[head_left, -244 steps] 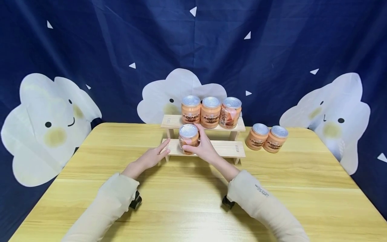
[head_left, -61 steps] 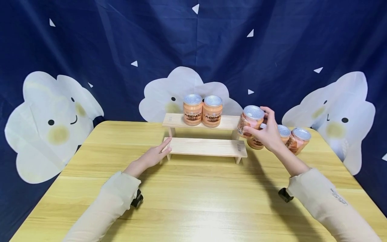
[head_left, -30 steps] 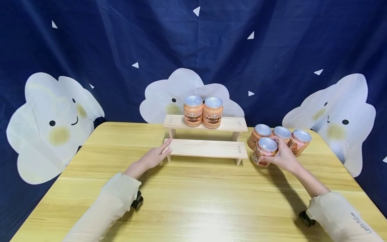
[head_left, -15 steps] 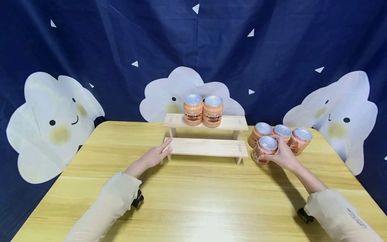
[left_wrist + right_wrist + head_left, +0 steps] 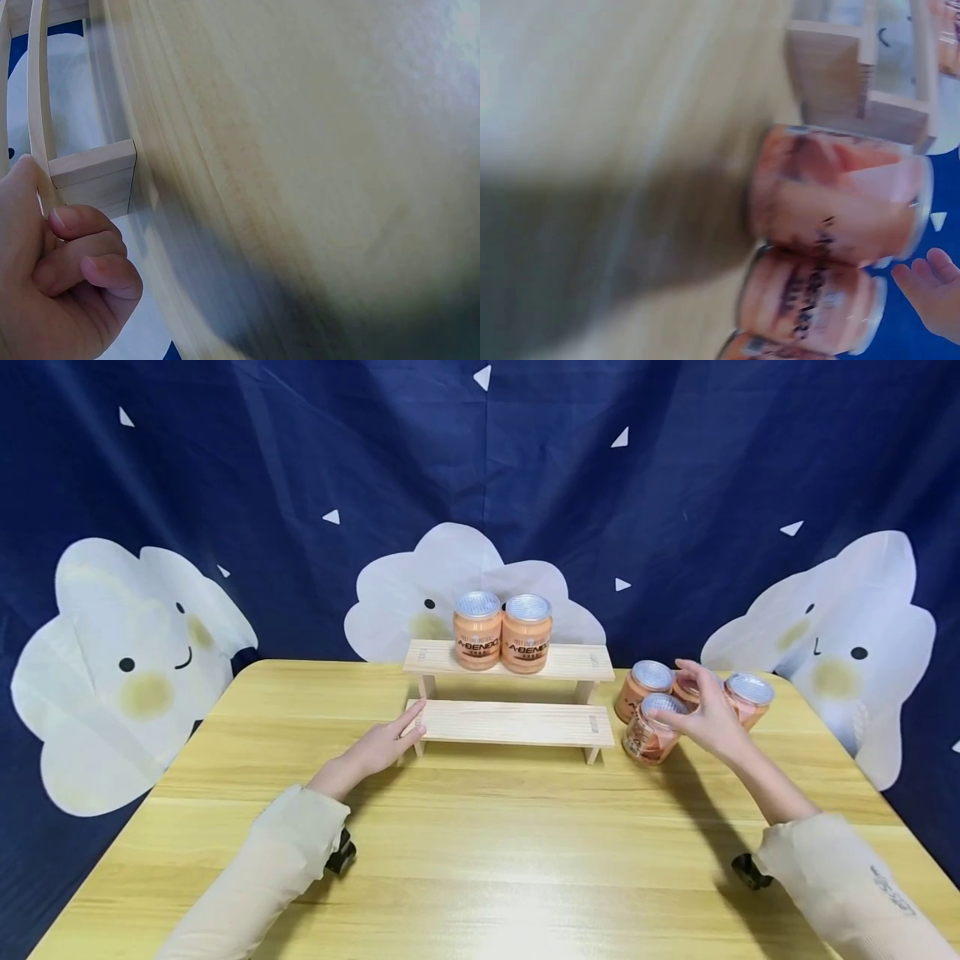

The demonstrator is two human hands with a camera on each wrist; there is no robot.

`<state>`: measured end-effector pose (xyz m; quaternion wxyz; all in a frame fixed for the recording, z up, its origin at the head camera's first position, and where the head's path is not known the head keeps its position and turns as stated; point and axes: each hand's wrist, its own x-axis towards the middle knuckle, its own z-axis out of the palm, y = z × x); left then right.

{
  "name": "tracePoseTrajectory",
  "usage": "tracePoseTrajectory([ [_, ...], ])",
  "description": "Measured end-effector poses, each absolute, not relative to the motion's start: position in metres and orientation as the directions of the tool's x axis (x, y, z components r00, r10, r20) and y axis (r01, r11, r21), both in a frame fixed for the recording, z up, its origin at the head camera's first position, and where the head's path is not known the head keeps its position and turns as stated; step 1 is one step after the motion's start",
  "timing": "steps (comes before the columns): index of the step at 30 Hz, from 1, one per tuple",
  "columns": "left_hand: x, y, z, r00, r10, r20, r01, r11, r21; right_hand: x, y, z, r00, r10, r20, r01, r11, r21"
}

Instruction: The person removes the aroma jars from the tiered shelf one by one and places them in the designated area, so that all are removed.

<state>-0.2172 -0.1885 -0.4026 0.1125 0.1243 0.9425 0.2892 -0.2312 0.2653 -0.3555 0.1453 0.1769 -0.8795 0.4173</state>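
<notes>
- One hand, the right hand (image 5: 711,718), has thumb and fingers spread and grips nothing; its thumb overlies the lid of the near jar (image 5: 649,743) in the head view (whether it touches the lid cannot be told).
- That jar stands upright on the table (image 5: 480,860), just left of the right hand's palm and lower than the fingertips, its long axis vertical. The right hand is by far the nearer one.
- Around it, three more jars stand in a row behind: the left jar (image 5: 634,693) close by, the middle jar (image 5: 684,689) partly hidden by the right hand, and the right jar (image 5: 751,695) at the far end of the row.
- Leftward from the jars comes the lower shelf (image 5: 510,722), long from side to side, its right end near the near jar.
- At its other end, the left hand (image 5: 375,747) pinches the board's edge, well apart from the group.
- Behind and above, the upper shelf (image 5: 577,662) bears two upright jars (image 5: 501,643) side by side around its middle.
- Every lid in plain sight is silver and in place; what the jars contain cannot be told.
- Beyond the table hangs a dark blue backdrop (image 5: 405,452) with cloud shapes.
</notes>
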Motion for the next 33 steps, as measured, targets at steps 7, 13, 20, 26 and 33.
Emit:
tracePoseTrajectory([
  [7, -0.217, -0.188, -0.4, -0.942, 0.305, -0.137, 0.177, 0.803, 0.568, -0.243, 0.243, -0.335, -0.907, -0.167, 0.386, -0.411, 0.551, -0.726],
  [13, -0.218, -0.188, -0.402, -0.943, 0.307, -0.132, 0.18, 0.801, 0.572, -0.255, 0.211, -0.332, -0.905, -0.193, 0.379, -0.425, 0.44, -0.791],
  [20, -0.217, -0.188, -0.404, -0.943, 0.309, -0.128, 0.182, 0.795, 0.579, -0.268, 0.171, -0.336, -0.902, -0.234, 0.364, -0.428, 0.362, -0.828],
  [26, -0.216, -0.189, -0.402, -0.942, 0.311, -0.131, 0.181, 0.794, 0.58, -0.276, 0.144, -0.333, -0.909, -0.264, 0.321, -0.398, 0.325, -0.858],
  [33, -0.216, -0.189, -0.401, -0.942, 0.31, -0.127, 0.184, 0.795, 0.578, -0.269, 0.112, -0.307, -0.909, -0.28, 0.308, -0.38, 0.253, -0.89],
])
